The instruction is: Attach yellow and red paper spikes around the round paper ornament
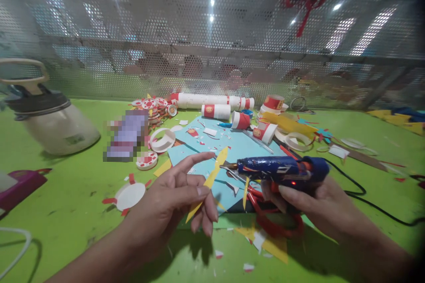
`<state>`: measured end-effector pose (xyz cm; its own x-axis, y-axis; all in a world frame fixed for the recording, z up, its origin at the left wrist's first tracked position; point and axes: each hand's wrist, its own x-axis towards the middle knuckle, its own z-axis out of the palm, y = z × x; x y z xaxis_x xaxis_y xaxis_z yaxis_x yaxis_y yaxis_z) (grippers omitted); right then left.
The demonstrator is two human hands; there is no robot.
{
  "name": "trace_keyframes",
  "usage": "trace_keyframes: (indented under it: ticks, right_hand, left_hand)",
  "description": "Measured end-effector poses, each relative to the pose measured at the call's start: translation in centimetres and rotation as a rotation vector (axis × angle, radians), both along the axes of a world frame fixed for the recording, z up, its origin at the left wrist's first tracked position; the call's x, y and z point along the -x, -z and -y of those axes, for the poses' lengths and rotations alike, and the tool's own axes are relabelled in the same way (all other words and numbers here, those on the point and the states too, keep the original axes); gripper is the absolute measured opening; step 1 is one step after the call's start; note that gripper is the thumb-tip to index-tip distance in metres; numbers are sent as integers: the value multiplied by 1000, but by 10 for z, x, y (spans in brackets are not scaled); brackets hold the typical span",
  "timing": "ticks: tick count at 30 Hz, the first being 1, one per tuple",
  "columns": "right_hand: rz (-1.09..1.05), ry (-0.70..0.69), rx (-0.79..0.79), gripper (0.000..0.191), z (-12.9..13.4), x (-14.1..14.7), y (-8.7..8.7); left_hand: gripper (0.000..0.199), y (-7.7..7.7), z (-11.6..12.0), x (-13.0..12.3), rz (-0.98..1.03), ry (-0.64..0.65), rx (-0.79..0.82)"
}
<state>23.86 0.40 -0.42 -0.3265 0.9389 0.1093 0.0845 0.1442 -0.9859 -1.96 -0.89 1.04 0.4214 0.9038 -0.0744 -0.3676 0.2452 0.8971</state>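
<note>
My left hand (pixel 181 194) pinches a narrow yellow paper strip (pixel 212 176) between thumb and fingers, its index finger stretched out along the upper part. The strip slants up to the right. Gripped in my right hand (pixel 308 199) is a blue hot glue gun (pixel 275 167) with a small red light lit. Its nozzle points left and is at the strip; whether they touch I cannot tell. Below the gun lie red-handled scissors (pixel 262 212), partly hidden by it. Light blue paper sheets (pixel 182 157) with scraps spread behind my hands.
Several red and white paper cups (pixel 215 111) lie at the back. A blurred phone-shaped object (pixel 128 135), paper rings (pixel 162 140) and a cup base with red tabs (pixel 130 196) are at left. A spray bottle (pixel 56 119) stands far left. The gun's black cord (pixel 358 188) runs right.
</note>
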Motion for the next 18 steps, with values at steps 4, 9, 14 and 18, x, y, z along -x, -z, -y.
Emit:
trace_keyframes:
  ticks: [4,9,14,18]
  right_hand:
    - [3,2,50,17,1,3,-3]
    - [15,7,80,18,2,8,-8]
    - [64,24,-2,18,-1,7,-8]
    - [47,47,-23,19,-4,2,-3]
  left_hand:
    - [55,0,1,1,2,14,4]
    - [47,1,2,1,24,28,13]
    - [43,-1,3,0,44,30,28]
    - [48,-4,2,1,44,22,35]
